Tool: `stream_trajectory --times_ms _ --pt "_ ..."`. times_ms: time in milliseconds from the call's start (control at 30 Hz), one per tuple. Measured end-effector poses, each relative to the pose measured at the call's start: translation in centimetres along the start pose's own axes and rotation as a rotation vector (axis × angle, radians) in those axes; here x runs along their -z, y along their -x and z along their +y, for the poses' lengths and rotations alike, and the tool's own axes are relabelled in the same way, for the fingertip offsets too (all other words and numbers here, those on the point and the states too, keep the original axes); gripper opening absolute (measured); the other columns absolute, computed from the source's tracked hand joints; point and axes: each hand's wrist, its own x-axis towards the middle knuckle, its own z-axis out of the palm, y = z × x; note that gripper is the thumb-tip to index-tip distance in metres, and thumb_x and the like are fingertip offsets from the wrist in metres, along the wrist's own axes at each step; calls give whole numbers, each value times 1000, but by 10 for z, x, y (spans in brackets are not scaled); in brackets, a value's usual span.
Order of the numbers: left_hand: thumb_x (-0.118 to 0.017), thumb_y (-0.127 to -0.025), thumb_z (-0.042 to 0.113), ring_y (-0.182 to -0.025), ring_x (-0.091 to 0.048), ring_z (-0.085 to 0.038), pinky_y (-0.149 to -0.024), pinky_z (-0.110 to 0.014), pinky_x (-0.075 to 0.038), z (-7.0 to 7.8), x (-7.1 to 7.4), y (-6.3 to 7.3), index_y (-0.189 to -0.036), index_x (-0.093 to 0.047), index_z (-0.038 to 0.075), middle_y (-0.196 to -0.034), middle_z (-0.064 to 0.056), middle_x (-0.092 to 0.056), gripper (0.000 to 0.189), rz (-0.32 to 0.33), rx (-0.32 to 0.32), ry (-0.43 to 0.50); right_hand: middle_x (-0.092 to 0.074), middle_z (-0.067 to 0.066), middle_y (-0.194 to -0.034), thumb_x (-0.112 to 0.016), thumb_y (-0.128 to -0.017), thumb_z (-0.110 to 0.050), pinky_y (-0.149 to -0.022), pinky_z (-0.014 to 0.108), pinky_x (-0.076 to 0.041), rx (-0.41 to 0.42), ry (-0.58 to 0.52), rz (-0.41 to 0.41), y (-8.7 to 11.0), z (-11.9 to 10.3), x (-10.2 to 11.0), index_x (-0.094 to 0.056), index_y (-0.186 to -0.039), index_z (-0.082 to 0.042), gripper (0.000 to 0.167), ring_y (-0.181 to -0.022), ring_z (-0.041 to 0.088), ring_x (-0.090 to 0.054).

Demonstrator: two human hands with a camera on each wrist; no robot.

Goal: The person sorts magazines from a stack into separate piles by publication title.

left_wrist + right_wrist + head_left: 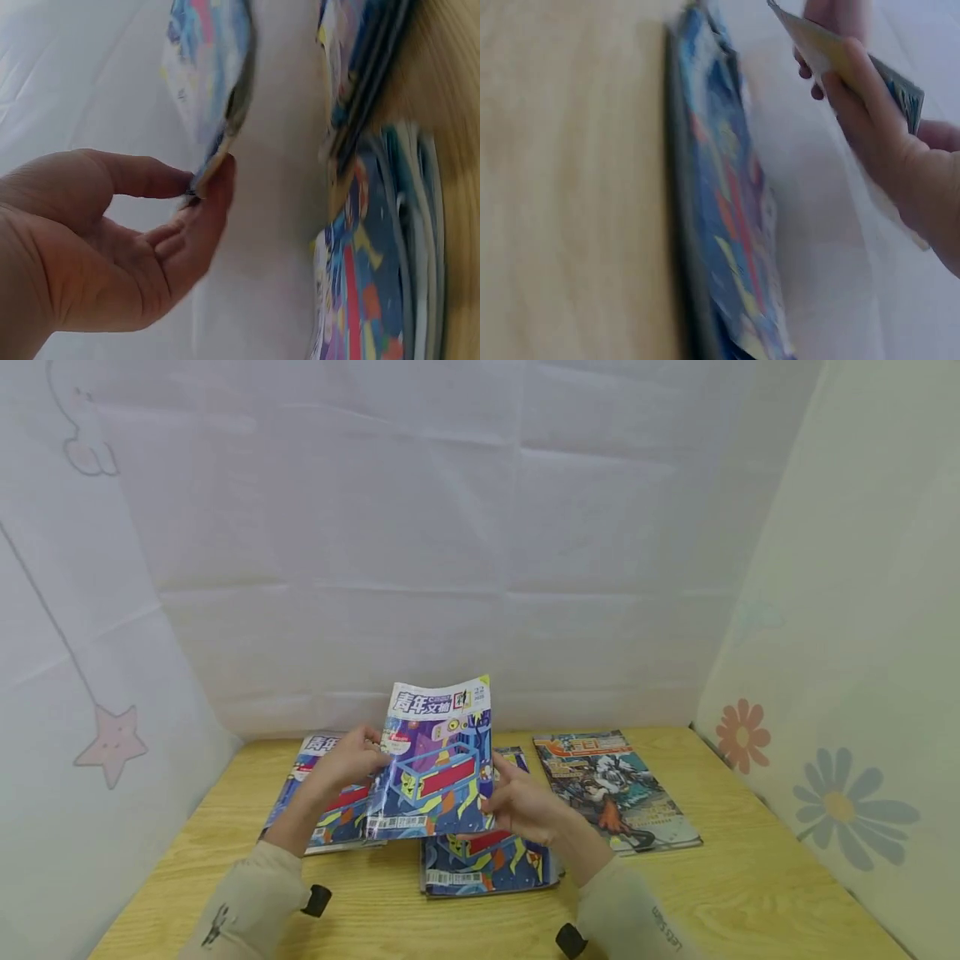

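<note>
A purple and blue magazine [435, 760] with a white title band is raised above the table, its cover facing me. My left hand [348, 762] pinches its left edge; the left wrist view shows thumb and fingers [210, 217] on either side of the paper. At the opposite edge my right hand [525, 802] grips it, with fingers spread along the back in the right wrist view. Below lies a pile of magazines [491, 868] with the same cover, partly hidden by the raised one. Another matching magazine [288, 789] lies at the left, behind my left forearm.
A different magazine [615, 793] with a dark fantasy-style cover lies to the right on the wooden table [750, 877]. White cloth [450, 527] hangs behind the table and along both sides, with a star and flowers on it.
</note>
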Motion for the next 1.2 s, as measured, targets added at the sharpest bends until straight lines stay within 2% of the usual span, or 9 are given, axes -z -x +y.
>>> stream_trajectory --times_ms 167,300,433,567,767,867,967,1067,1200 --pt "-54 -89 2 -66 -57 -22 -59 -35 -54 -13 23 2 -86 -56 -5 -83 -14 -59 8 -3 5 -279 -27 23 -161 -39 -81 26 -92 70 -45 -54 -103 77 -21 30 -22 -5 -165 -32 107 -116 36 -59" --pt "-55 -85 1 -59 -54 -18 -55 -33 -54 -27 43 4 -71 -56 0 -72 -10 -58 14 -51 67 -340 -32 24 -157 -37 -79 27 -91 70 -45 -101 -196 84 -36 42 -42 -5 -165 -27 107 -129 49 -49" --pt "-57 -87 0 -64 -56 -20 -60 -36 -57 -39 65 5 -84 -60 -7 -77 -12 -59 8 -98 100 -266 -36 24 -155 -36 -78 28 -90 69 -46 -128 -236 105 -49 48 -56 -5 -166 -24 106 -130 50 -47" --pt "-60 -96 4 -77 -65 -24 -69 -42 -60 -60 87 2 -114 -60 -17 -93 -15 -66 27 -148 104 -127 -34 24 -156 -34 -75 29 -89 69 -47 -138 -248 150 -62 53 -62 1 -165 -22 109 -132 51 -45" --pt "-63 -100 10 -84 -69 -24 -76 -41 -60 -102 113 -8 -125 -58 -16 -96 -14 -70 36 -157 160 109 -30 28 -156 -36 -77 29 -88 69 -49 -151 -279 229 -83 65 -62 3 -165 -18 107 -131 52 -45" --pt "-62 -101 12 -87 -68 -24 -77 -39 -59 -116 120 -12 -129 -55 -16 -99 -13 -70 40 -143 172 188 -21 32 -157 -40 -83 26 -87 66 -50 -147 -290 292 -91 71 -61 0 -164 -10 97 -96 28 -62" --pt "-61 -102 13 -88 -67 -23 -78 -37 -59 -125 122 -14 -134 -50 -18 -100 -12 -69 46 -126 180 219 -9 33 -160 -44 -90 20 -88 61 -52 -137 -290 346 -94 75 -61 -1 -163 -6 89 -63 13 -42" --pt "-61 -102 12 -88 -68 -23 -79 -37 -59 -129 123 -15 -136 -48 -20 -100 -12 -70 48 -85 189 219 -5 34 -160 -50 -96 14 -90 55 -53 -138 -305 390 -96 78 -60 -3 -162 -1 83 -72 19 -57" --pt "-60 -102 10 -87 -70 -22 -79 -38 -59 -131 123 -16 -134 -48 -22 -99 -13 -71 47 -20 197 213 -8 40 -158 -53 -100 9 -93 46 -53 -153 -319 415 -97 81 -60 -12 -158 9 72 -113 50 -59"
